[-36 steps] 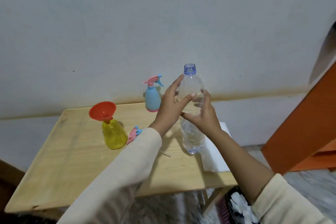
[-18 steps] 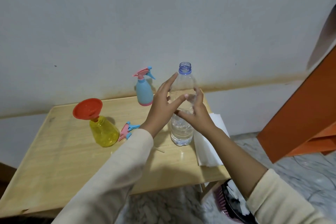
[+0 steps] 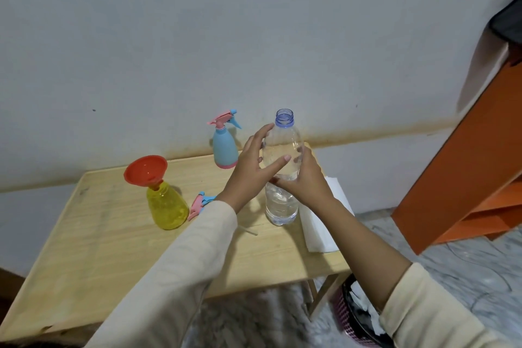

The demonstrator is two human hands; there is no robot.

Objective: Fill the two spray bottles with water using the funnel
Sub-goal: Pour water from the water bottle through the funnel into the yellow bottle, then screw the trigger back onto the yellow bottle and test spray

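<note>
A clear uncapped water bottle (image 3: 282, 200), water in its lower half, stands on the wooden table (image 3: 99, 248). My left hand (image 3: 250, 169) holds its left side between thumb and long fingers. My right hand (image 3: 309, 181) wraps its right side. A yellow spray bottle (image 3: 166, 206) stands to the left with the red funnel (image 3: 145, 169) in its neck. Its loose pink and blue spray head (image 3: 200, 203) lies beside it. A blue spray bottle (image 3: 224, 150) with its head on stands at the back by the wall.
A white napkin (image 3: 324, 220) lies at the table's right edge, just right of the water bottle. A thin straw (image 3: 248, 231) lies near my left sleeve. An orange cabinet (image 3: 466, 178) stands at the right, and a basket (image 3: 356, 316) sits on the floor under the table corner.
Both hands have brought the water bottle down a little, its base now at the tabletop. Their hold on it looks the same. My view has shifted slightly.
</note>
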